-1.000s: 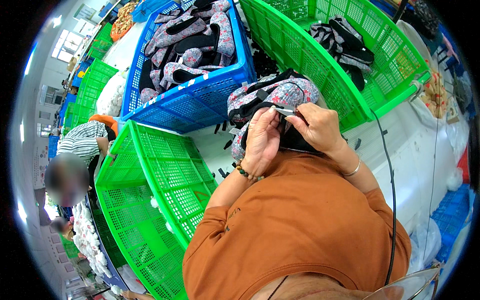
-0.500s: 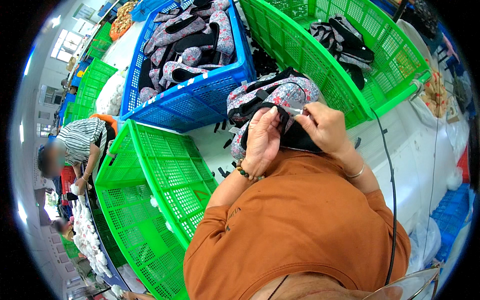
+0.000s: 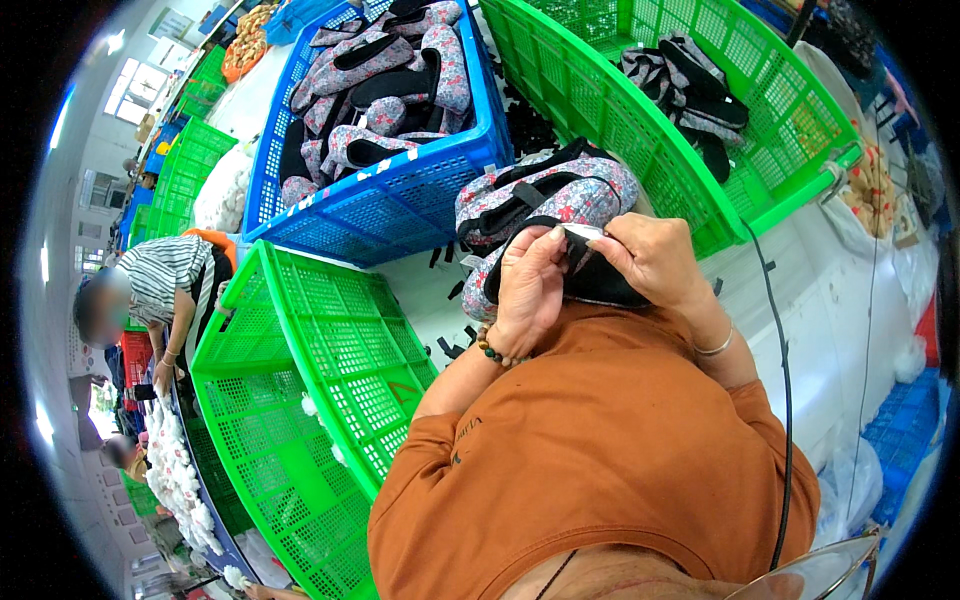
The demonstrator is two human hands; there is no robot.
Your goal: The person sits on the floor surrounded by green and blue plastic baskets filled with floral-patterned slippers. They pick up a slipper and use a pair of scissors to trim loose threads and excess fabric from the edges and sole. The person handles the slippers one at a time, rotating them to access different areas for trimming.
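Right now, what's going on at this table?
A person in an orange shirt works on a floral slipper from a small pile on the white table. The left hand and right hand pinch a small white piece at its black opening. A blue crate holds more slippers, one green crate holds a few, and the near green crate looks nearly empty. Another person bends over at far left.

Grey floral slippers with black trim [image 3: 545, 195], blue crate [image 3: 400, 200], green crates [image 3: 300, 370], orange shirt [image 3: 600, 450]
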